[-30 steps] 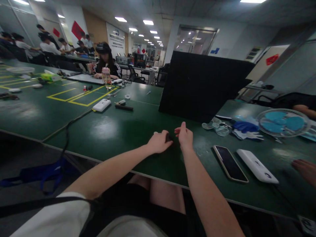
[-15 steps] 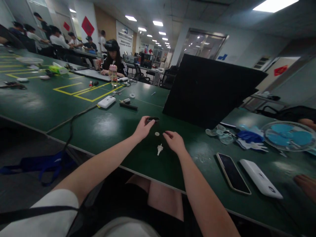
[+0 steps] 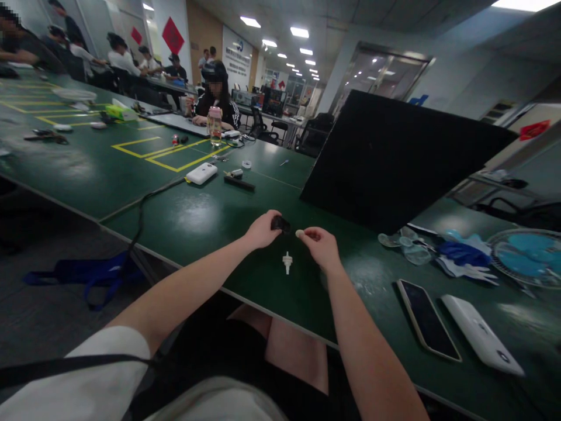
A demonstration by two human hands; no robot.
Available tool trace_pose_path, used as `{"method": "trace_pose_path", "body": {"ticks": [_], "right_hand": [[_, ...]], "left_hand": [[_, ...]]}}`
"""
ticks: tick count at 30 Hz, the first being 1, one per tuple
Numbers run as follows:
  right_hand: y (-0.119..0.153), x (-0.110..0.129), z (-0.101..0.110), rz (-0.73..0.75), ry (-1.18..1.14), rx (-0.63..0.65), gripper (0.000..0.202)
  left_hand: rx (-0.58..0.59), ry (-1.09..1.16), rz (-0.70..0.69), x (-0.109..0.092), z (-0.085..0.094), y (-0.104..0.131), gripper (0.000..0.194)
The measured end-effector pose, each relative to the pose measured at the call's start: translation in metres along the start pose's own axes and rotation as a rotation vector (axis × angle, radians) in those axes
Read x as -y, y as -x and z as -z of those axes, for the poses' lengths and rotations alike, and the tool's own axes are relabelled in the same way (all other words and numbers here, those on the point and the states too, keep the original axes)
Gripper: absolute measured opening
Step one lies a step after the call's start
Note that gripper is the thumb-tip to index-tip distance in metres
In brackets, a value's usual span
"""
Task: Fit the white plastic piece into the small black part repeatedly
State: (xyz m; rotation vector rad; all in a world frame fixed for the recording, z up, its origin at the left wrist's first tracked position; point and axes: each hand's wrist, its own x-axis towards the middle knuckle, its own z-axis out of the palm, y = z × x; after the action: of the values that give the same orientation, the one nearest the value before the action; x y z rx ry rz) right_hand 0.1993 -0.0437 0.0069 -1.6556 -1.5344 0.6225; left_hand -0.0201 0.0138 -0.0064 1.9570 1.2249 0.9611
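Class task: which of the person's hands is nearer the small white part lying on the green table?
Right. The right hand is just right of and above the white part; the left hand is farther, up-left, holding a black piece.

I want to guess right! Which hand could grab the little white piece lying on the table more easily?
Probably the right hand. The white piece lies just beside it, a bit nearer than to the left hand. Both hands are busy, though: the left holds a small black part, the right pinches a tiny white bit.
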Motion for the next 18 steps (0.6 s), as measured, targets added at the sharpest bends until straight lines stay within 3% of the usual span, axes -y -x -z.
{"method": "trace_pose_path", "body": {"ticks": [4, 9, 18], "right_hand": [[0.012, 0.012, -0.003, 0.097, 0.076, -0.084, 0.044], [0.017, 0.025, -0.01, 0.331, 0.335, -0.112, 0.026], [0.016, 0.02, -0.004, 0.411, 0.465, 0.083, 0.022]], "left_hand": [[0.064, 0.01, -0.042, -0.009, -0.006, 0.008, 0.051], [0.116, 0.027, -0.098, -0.01, -0.01, 0.012, 0.052], [0.1, -0.055, -0.122, -0.008, -0.011, 0.012, 0.051]]}}
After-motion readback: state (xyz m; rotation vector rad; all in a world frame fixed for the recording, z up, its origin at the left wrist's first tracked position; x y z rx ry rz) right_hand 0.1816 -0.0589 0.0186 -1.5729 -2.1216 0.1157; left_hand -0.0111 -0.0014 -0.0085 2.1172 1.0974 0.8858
